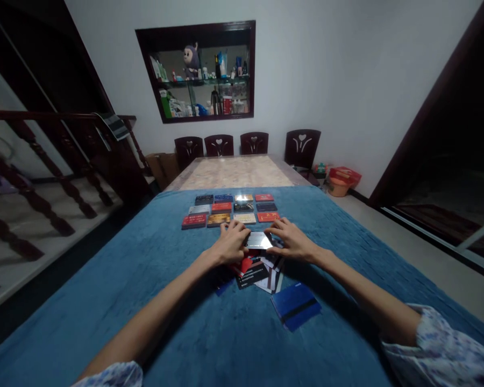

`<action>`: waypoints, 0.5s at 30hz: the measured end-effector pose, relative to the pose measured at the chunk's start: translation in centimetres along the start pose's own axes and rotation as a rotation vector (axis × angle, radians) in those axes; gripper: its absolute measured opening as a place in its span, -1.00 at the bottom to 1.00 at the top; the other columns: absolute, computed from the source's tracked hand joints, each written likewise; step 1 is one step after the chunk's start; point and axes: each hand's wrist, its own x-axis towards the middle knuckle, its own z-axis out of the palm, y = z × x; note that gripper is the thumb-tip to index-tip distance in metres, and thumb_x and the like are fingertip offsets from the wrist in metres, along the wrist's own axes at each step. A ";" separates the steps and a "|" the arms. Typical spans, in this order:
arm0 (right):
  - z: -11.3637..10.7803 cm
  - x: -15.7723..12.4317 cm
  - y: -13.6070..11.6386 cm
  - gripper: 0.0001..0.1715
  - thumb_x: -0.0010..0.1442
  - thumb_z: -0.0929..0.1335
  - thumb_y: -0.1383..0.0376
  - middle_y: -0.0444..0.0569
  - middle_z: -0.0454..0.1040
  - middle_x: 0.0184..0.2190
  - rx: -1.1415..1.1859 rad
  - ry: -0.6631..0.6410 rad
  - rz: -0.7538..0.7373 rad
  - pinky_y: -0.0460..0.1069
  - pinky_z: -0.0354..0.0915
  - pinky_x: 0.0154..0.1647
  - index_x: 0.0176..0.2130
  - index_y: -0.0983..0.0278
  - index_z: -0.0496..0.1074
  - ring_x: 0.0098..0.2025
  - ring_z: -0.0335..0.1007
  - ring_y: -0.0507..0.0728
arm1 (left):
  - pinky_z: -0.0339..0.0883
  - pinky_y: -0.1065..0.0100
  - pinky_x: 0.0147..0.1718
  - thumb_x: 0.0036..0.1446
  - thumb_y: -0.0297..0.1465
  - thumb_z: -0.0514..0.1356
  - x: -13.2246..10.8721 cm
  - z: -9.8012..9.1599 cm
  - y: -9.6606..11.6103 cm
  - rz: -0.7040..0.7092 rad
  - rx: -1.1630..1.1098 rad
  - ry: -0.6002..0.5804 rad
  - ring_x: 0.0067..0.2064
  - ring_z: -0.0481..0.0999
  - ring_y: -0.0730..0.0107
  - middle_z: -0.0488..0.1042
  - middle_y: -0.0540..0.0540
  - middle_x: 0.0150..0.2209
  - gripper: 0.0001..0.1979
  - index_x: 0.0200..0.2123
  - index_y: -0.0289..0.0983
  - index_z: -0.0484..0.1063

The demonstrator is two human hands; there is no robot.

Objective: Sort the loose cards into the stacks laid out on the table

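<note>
Between my two hands is a shiny silver-grey card (259,240), gripped at its left end by my left hand (232,242) and at its right end by my right hand (290,240). Fingers of both hands are closed on its edges. Just below it lies a loose heap of cards, with a black card (253,274), a red card (242,266) and several pale ones overlapping. Nearer to me sits a blue stack of cards (296,305) with a dark stripe. Beyond my hands, several card stacks (221,207) form three rows.
A blue cloth (145,269) covers the near part of the table; the far part has a beige marbled top (234,169). Dark chairs (254,144) stand at the far end. An orange bin (339,185) is on the floor at right, a wooden railing (36,201) at left.
</note>
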 end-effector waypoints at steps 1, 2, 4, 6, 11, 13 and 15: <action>0.1 0.5 -0.1 -0.47 0.19 0.41 -0.01 0.13 0.43 -0.07 0.004 -0.007 -0.007 0.15 0.26 -0.09 0.06 0.19 0.46 -0.01 0.23 0.30 | 0.07 -0.06 0.09 0.05 -0.44 0.26 -0.1 -0.2 -0.3 -0.006 0.012 0.000 0.17 0.20 -0.02 0.37 -0.21 0.07 -0.56 0.04 -0.23 0.38; 0.1 1.0 -0.1 -0.48 0.18 0.41 0.00 0.12 0.43 -0.08 0.007 -0.013 -0.014 0.15 0.26 -0.09 0.05 0.20 0.47 -0.01 0.23 0.30 | 0.07 -0.07 0.09 0.05 -0.43 0.25 -0.3 -0.3 -0.7 -0.012 0.024 0.000 0.17 0.20 -0.03 0.37 -0.21 0.07 -0.57 0.03 -0.23 0.38; 0.3 2.0 -0.4 -0.48 0.17 0.42 0.03 0.12 0.43 -0.08 0.008 -0.022 -0.029 0.14 0.25 -0.07 0.05 0.22 0.47 -0.01 0.23 0.29 | 0.08 -0.06 0.09 0.06 -0.42 0.25 -0.5 -0.5 -1.5 -0.027 0.036 -0.004 0.16 0.21 -0.03 0.38 -0.21 0.06 -0.59 0.02 -0.23 0.39; 0.5 3.0 -0.7 -0.46 0.16 0.43 0.03 0.13 0.43 -0.09 0.005 -0.033 -0.042 0.14 0.25 -0.06 0.05 0.25 0.46 -0.03 0.24 0.29 | 0.09 -0.05 0.08 0.06 -0.41 0.25 -0.8 -0.7 -2.3 -0.044 0.039 -0.016 0.15 0.22 -0.03 0.38 -0.22 0.05 -0.60 0.02 -0.24 0.40; 0.9 5.5 -1.7 -0.45 0.13 0.46 0.05 0.15 0.42 -0.06 0.007 -0.053 -0.064 0.14 0.25 -0.04 0.03 0.30 0.47 -0.03 0.23 0.28 | 0.11 -0.05 0.08 0.06 -0.42 0.25 -1.5 -1.3 -4.2 -0.084 0.052 -0.020 0.17 0.20 -0.04 0.38 -0.22 0.07 -0.53 0.08 -0.22 0.37; 1.0 6.6 -2.1 -0.45 0.14 0.46 0.06 0.16 0.42 -0.06 0.013 -0.067 -0.085 0.13 0.25 -0.04 0.03 0.31 0.46 -0.03 0.23 0.28 | 0.12 -0.05 0.07 0.06 -0.42 0.25 -1.7 -1.6 -4.9 -0.101 0.056 -0.019 0.17 0.20 -0.05 0.37 -0.22 0.08 -0.52 0.10 -0.21 0.37; 1.1 7.6 -2.4 -0.47 0.14 0.46 0.07 0.15 0.42 -0.07 0.017 -0.075 -0.101 0.13 0.25 -0.04 0.00 0.32 0.47 -0.03 0.23 0.28 | 0.13 -0.05 0.06 0.06 -0.43 0.25 -2.0 -1.8 -5.6 -0.117 0.063 -0.016 0.17 0.20 -0.05 0.36 -0.23 0.10 -0.53 0.09 -0.21 0.38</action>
